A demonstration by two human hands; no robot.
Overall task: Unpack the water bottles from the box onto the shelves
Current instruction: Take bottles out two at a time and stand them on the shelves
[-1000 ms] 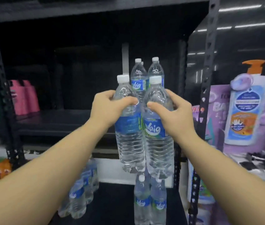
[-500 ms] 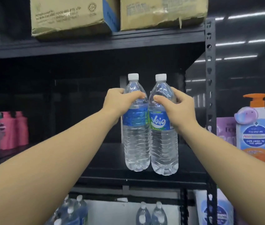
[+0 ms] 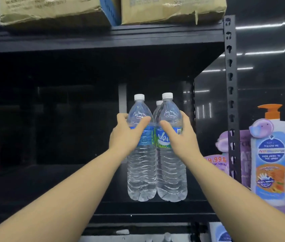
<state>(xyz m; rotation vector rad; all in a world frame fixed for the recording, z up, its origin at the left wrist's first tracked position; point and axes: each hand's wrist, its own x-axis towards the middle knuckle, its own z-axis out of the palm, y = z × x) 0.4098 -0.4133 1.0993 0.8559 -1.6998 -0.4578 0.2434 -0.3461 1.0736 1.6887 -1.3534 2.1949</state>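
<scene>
From the head view, my left hand (image 3: 126, 137) grasps one water bottle (image 3: 141, 165) and my right hand (image 3: 179, 137) another (image 3: 171, 168), side by side at the shelf (image 3: 51, 186) front, so both settle upright before a third bottle (image 3: 159, 103).

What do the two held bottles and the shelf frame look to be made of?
Clear ribbed water bottles: thin glossy plastic, judging by the see-through rippled walls, with white caps. Black slotted shelf upright: probably painted metal, matte, with punched keyhole slots.
</scene>
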